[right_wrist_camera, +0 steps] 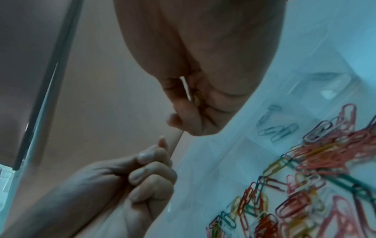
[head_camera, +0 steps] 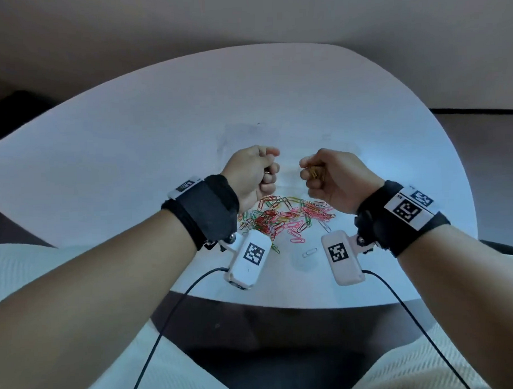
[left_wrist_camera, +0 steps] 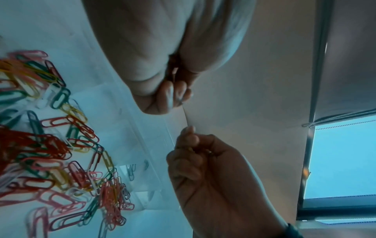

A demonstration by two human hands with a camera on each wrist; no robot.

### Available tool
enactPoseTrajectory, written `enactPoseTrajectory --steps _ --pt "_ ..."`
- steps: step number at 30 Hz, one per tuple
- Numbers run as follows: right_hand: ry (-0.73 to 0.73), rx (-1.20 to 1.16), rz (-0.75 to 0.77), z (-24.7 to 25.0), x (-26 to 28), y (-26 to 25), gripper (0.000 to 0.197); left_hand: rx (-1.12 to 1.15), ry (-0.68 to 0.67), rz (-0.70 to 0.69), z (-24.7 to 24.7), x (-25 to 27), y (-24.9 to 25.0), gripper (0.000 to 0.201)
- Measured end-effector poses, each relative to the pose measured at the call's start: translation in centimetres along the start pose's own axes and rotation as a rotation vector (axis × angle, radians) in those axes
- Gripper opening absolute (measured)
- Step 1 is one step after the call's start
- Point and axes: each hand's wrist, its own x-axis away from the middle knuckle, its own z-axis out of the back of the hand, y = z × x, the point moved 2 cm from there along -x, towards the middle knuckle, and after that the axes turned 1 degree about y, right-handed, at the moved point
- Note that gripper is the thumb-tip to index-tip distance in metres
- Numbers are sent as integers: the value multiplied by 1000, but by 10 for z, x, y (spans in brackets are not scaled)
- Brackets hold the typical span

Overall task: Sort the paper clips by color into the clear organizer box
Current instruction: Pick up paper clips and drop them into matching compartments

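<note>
A heap of mixed paper clips (head_camera: 282, 216) in red, pink, green, yellow and white lies on the white table (head_camera: 117, 146). Both hands hover just above its far side, fists facing each other. My right hand (head_camera: 307, 172) grips a small bunch of yellow clips (head_camera: 315, 173), also showing between its curled fingers (right_wrist_camera: 196, 96). My left hand (head_camera: 270, 164) is curled, with a thin clip (left_wrist_camera: 179, 99) pinched at its fingertips; its colour is unclear. The clear organizer box (head_camera: 238, 136) sits faintly visible just behind the hands; one compartment holds a few bluish clips (right_wrist_camera: 274, 130).
A single white clip (head_camera: 309, 253) lies apart near the table's front edge. White wrist cameras (head_camera: 249, 261) with black cables hang below both wrists. The table's rounded front edge (head_camera: 282, 302) lies close to my lap.
</note>
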Motion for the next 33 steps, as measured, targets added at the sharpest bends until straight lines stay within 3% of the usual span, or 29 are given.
enactPoseTrajectory --steps 5,9,12,17,22,26,30,33 --pt "114 -228 11 -7 -11 -6 13 -68 62 85 -6 -10 -1 12" --pt "120 -198 -88 -6 -18 -6 57 -129 101 73 -12 -12 4 10" --pt "79 -177 -118 -7 -14 -6 74 -144 129 57 -19 -14 6 11" --pt "156 -233 -22 3 -2 -8 66 -88 135 64 -31 -18 0 16" --pt "174 -221 27 24 19 5 57 -124 93 75 -31 -20 -6 35" --pt "168 -148 25 34 34 14 28 -177 35 -6 -30 -9 -1 22" --pt "86 -19 49 35 49 16 17 -532 41 -232 -24 12 6 17" --pt "73 174 113 33 57 22 17 -841 -17 -274 -9 29 2 14"
